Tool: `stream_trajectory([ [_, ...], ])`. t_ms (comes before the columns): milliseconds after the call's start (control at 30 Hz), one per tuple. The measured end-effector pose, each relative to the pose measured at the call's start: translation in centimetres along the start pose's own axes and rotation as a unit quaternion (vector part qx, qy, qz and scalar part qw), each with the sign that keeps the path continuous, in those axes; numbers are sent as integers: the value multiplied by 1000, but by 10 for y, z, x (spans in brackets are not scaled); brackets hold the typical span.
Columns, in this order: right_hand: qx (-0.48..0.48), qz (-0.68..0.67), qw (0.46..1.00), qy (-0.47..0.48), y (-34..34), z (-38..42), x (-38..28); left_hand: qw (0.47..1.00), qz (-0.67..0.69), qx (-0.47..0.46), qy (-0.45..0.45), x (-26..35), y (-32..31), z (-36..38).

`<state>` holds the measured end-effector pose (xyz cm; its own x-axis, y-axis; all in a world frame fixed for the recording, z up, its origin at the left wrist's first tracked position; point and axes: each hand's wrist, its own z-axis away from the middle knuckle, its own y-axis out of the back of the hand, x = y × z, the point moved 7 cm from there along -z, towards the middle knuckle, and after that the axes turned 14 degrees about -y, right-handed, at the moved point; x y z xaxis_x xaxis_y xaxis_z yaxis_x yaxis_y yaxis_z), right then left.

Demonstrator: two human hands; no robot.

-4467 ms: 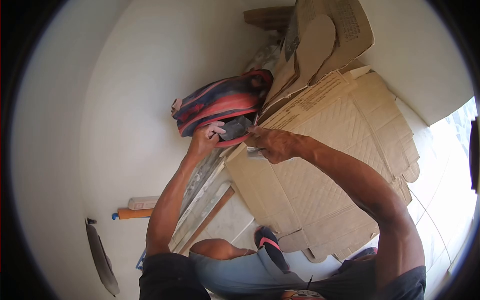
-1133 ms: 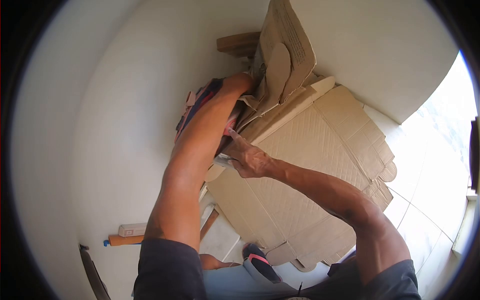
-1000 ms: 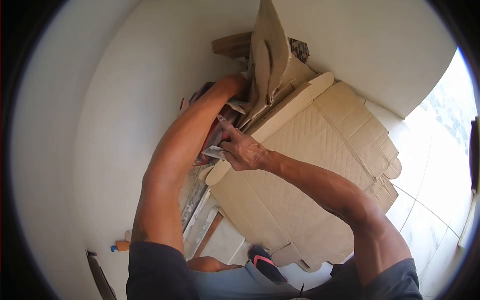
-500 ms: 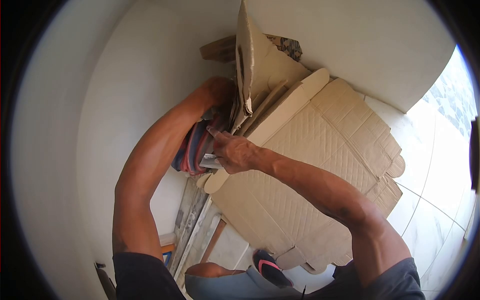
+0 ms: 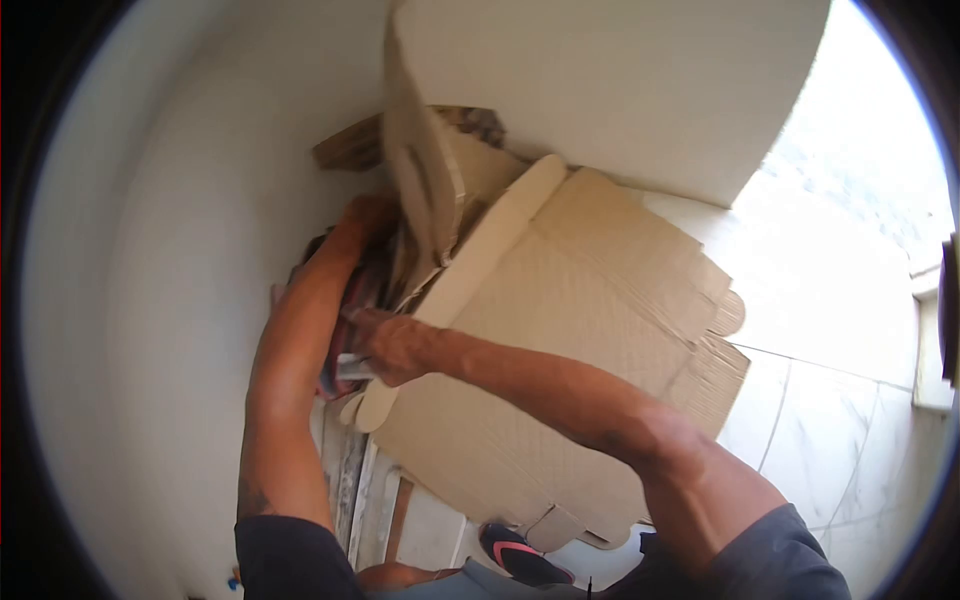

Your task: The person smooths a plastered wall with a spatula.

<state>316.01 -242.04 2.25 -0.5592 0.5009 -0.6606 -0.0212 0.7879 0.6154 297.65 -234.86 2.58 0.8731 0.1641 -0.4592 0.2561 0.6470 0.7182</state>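
Note:
My right hand (image 5: 398, 346) is closed around a flat pale metallic piece (image 5: 354, 367), beside a striped red and blue cloth (image 5: 328, 378). Up by the wall, my left hand (image 5: 374, 216) reaches behind upright folded cardboard (image 5: 425, 170); its fingers are hidden. The cloth lies between my two arms, partly covered by my left forearm. Below and to the right spreads a large flattened cardboard sheet (image 5: 560, 330).
A printed cardboard piece (image 5: 350, 146) leans in the corner behind. Long narrow boards (image 5: 345, 490) lie at the lower left by the wall. A black and pink sandal (image 5: 522, 556) is near the bottom. Marbled floor tiles (image 5: 820, 420) show at right.
The view has shifted, so the cardboard and both hands appear further left and slightly lower. The upright cardboard leans more to the right at its lower end. The pale piece remains in my right hand.

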Motion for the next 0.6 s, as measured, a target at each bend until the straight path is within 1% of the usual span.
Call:
stream_trajectory([
  [33,-35,4,999,-33,1,3,0,999,36,-4,-4,-10,-24,-8],
  [67,-29,6,999,-39,-5,3,2,998,21,41,45,-55,-130,-56],
  [100,-15,10,999,-43,-13,4,0,997,40,42,43,-40,-81,-22],
  [133,-8,19,999,-37,-21,4,-2,996,46,64,49,-32,-55,-14],
  [167,-16,37,999,-25,-36,6,-3,993,58,89,51,-27,-43,-17],
  [233,-127,112,985,29,-39,5,-11,984,87,143,60,-19,-17,-31],
  [267,-141,108,983,46,-33,7,-14,978,107,163,68,-12,-1,-34],
  [333,-116,98,987,47,-11,24,-12,965,150,200,76,-2,20,-39],
  [467,-73,97,993,-12,49,67,2,938,229,249,72,34,60,-41],
  [600,-51,93,992,-66,108,98,11,913,301,269,60,73,102,-31],
])
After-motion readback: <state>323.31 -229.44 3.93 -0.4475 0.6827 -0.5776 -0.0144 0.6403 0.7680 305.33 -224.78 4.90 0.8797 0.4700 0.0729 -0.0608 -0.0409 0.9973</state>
